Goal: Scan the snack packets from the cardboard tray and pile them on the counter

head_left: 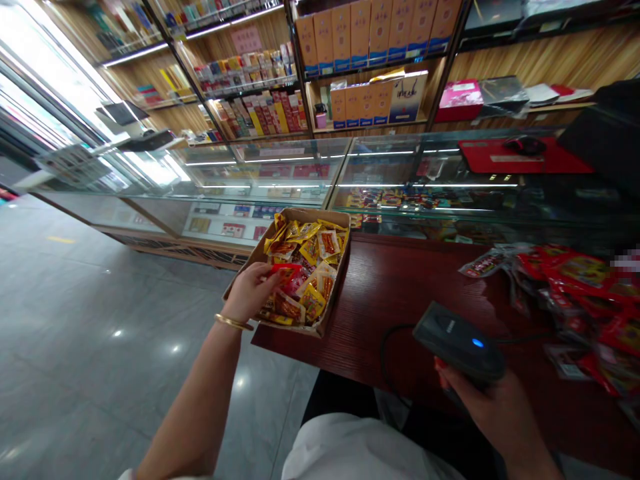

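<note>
My left hand (253, 291), with a gold bangle on its wrist, reaches over the near left side of a cardboard box (344, 267). Its fingers pinch a small red snack packet (287, 272) just above the heap. Yellow and clear snack packets (310, 250) fill the box, which sits at the left end of the dark red wooden table (373, 293). In my right hand (480, 400) is a dark barcode scanner (457, 340), held over the table with a blue light lit on top. A black cable curves over the tabletop beside it.
Red snack packages (575, 287) are heaped on the table's right side. Behind stands a glass display counter (280, 170) with a mouse (525, 145) on a red mat. Shelves of boxes (370, 33) line the wall. Grey tiled floor (100, 333) lies to the left.
</note>
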Demonstrator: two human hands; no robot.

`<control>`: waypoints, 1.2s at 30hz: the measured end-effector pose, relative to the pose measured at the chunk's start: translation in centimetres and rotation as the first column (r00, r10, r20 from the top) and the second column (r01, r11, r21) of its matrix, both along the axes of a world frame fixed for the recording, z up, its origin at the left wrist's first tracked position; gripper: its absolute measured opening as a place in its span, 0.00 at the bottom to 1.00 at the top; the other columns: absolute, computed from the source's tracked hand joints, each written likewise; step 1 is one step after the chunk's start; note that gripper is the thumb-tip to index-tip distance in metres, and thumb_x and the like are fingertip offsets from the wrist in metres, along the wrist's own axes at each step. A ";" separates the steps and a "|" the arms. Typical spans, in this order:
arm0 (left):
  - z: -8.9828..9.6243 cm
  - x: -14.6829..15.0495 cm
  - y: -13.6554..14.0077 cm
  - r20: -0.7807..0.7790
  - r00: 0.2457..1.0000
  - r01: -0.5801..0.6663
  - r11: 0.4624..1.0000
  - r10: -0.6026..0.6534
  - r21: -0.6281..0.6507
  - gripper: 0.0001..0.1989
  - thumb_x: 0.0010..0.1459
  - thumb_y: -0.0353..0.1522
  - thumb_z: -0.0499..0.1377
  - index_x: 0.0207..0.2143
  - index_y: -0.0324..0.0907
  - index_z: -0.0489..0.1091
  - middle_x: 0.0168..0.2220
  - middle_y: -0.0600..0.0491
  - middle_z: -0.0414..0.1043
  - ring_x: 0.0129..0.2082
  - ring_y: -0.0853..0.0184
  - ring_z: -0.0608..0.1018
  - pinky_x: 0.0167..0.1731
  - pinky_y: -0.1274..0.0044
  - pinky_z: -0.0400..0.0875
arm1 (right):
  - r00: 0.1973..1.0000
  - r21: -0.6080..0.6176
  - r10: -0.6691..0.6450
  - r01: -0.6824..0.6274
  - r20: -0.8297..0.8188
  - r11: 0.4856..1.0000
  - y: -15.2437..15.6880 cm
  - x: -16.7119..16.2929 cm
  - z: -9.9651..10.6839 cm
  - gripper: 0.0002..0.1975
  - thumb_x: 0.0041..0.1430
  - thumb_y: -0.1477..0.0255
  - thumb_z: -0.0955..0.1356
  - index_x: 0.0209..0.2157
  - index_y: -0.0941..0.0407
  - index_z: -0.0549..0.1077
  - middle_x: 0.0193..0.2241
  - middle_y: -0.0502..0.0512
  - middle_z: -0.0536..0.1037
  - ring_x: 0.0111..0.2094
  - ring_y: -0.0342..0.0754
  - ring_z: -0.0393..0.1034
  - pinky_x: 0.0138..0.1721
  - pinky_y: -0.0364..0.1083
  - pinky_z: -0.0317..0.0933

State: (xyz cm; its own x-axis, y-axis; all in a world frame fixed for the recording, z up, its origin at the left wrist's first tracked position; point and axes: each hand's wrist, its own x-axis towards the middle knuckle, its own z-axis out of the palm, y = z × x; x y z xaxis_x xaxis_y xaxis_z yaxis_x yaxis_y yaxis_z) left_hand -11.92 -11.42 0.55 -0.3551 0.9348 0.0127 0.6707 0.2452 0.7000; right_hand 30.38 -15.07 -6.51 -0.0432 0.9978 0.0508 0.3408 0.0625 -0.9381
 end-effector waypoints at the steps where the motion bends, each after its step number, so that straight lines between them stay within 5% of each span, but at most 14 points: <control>1: 0.6 0.4 -0.5 0.105 0.993 -0.063 0.996 0.056 0.060 0.21 0.54 0.49 0.64 0.36 0.40 0.80 0.33 0.51 0.79 0.33 0.64 0.77 0.35 0.76 0.72 | 1.000 0.004 0.004 -0.004 -0.003 1.000 0.0 0.0 0.0 0.08 0.49 0.64 0.76 0.23 0.53 0.85 0.21 0.55 0.85 0.21 0.54 0.81 0.24 0.42 0.75; 4: 2.3 2.8 -1.7 0.438 0.891 -0.188 0.974 0.115 0.127 0.25 0.53 0.50 0.66 0.43 0.39 0.78 0.33 0.53 0.80 0.31 0.65 0.78 0.33 0.76 0.74 | 1.000 0.005 -0.011 0.011 -0.020 1.000 -0.1 0.0 -0.1 0.08 0.49 0.64 0.76 0.25 0.53 0.85 0.22 0.55 0.86 0.21 0.54 0.82 0.24 0.42 0.75; 7: 2.9 6.7 -2.2 0.695 0.718 -0.202 0.968 0.042 0.150 0.25 0.52 0.48 0.69 0.45 0.39 0.77 0.35 0.51 0.81 0.33 0.64 0.80 0.33 0.75 0.76 | 0.999 -0.011 -0.036 0.036 -0.022 0.999 -0.3 -0.1 -0.2 0.08 0.49 0.63 0.76 0.25 0.53 0.85 0.23 0.56 0.86 0.22 0.54 0.82 0.25 0.43 0.75; 10: 2.3 10.7 -2.1 0.852 0.524 -0.165 0.981 -0.001 0.103 0.24 0.51 0.44 0.70 0.44 0.38 0.78 0.35 0.48 0.82 0.34 0.61 0.82 0.34 0.73 0.78 | 1.000 -0.007 -0.023 0.023 0.012 1.000 -0.5 0.1 0.2 0.09 0.51 0.63 0.75 0.26 0.54 0.85 0.24 0.56 0.86 0.23 0.55 0.82 0.26 0.44 0.76; 12: 1.5 12.8 -1.8 0.883 0.470 -0.125 0.988 -0.017 0.086 0.22 0.51 0.43 0.70 0.44 0.38 0.78 0.35 0.48 0.82 0.35 0.60 0.83 0.36 0.72 0.79 | 0.999 0.020 0.012 -0.013 0.047 1.000 -0.4 0.3 0.6 0.09 0.51 0.63 0.75 0.28 0.54 0.86 0.26 0.57 0.87 0.25 0.56 0.83 0.30 0.46 0.77; 17: -0.7 15.6 -1.0 0.856 0.503 -0.015 0.989 -0.120 0.147 0.21 0.55 0.42 0.69 0.48 0.41 0.77 0.37 0.49 0.82 0.40 0.60 0.83 0.43 0.70 0.78 | 0.986 0.040 0.087 -0.094 0.141 0.995 -0.6 0.3 1.3 0.09 0.53 0.62 0.74 0.28 0.53 0.84 0.20 0.53 0.84 0.24 0.56 0.81 0.39 0.49 0.77; 26: -2.9 16.4 -1.0 0.692 0.713 -0.036 0.979 -0.114 0.199 0.17 0.61 0.43 0.63 0.44 0.40 0.78 0.37 0.50 0.81 0.35 0.64 0.80 0.39 0.74 0.75 | 0.996 -0.042 -0.038 0.041 0.077 0.998 -0.9 -0.7 0.6 0.10 0.52 0.62 0.74 0.26 0.54 0.83 0.20 0.54 0.84 0.23 0.55 0.80 0.32 0.47 0.75; 36: -2.8 16.8 -1.3 0.689 0.716 -0.038 0.979 -0.112 0.199 0.12 0.60 0.41 0.63 0.36 0.40 0.77 0.31 0.53 0.79 0.28 0.68 0.76 0.34 0.77 0.73 | 0.997 -0.069 -0.029 0.034 0.074 0.997 -1.1 -0.4 0.3 0.11 0.52 0.61 0.73 0.28 0.54 0.84 0.22 0.55 0.85 0.23 0.54 0.79 0.29 0.46 0.74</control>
State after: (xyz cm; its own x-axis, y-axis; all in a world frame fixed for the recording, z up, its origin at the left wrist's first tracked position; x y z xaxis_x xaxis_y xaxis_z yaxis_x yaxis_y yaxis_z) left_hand 4.83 -12.76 -2.20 -0.2983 0.9532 -0.0501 -0.0172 0.0471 0.9987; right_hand 29.93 -16.14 -6.25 -0.0131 0.9997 -0.0216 0.4090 -0.0144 -0.9124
